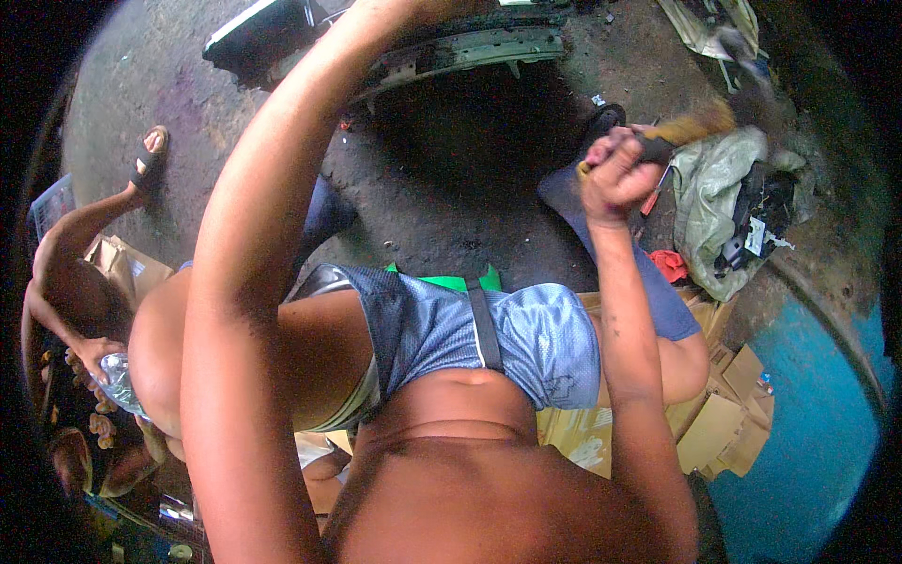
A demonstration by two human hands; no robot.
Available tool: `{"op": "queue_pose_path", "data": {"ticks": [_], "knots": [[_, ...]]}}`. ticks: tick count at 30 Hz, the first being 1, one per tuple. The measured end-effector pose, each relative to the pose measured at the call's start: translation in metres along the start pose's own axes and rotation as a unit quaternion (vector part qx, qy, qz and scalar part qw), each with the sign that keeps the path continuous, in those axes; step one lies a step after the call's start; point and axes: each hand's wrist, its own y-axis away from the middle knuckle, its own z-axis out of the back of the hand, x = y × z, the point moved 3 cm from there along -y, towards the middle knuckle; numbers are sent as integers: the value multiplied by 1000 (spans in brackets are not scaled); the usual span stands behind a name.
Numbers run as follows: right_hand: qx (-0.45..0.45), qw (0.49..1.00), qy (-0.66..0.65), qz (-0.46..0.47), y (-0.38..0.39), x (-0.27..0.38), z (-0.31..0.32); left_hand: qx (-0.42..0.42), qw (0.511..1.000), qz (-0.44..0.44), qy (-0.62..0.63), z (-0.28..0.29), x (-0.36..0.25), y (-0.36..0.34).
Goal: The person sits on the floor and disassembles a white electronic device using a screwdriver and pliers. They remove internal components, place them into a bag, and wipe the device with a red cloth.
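Observation:
My right hand is closed around the yellow-and-black handle of a hammer, raised at the upper right. Motion smears the hammer's head end. My left arm stretches up to the top edge, where only a bit of my left hand shows, its fingers cut off from view. It is nearest to a long, dirty metal beam with flanged edges, lying on the dark floor ahead of me. Whether the left hand touches the beam cannot be seen.
A pale sack with black parts lies right, by a red cloth. Flattened cardboard lies under and beside me. On the left, another person's hand holds clear plastic; a sandalled foot is farther off.

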Motion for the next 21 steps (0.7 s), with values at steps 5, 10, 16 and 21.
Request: {"op": "queue_pose_path", "data": {"ticks": [5,10,16,21], "knots": [[258,833,488,-43,6,-37,36,33,998,-28,35,-2,-29,13],[197,847,484,-98,24,-19,32,4,999,-29,29,-10,-15,11],[79,931,340,-109,21,-7,40,54,999,4,7,0,-19,3],[-49,995,-29,78,-39,62,-12,19,1000,-2,-10,4,-13,6]]}}
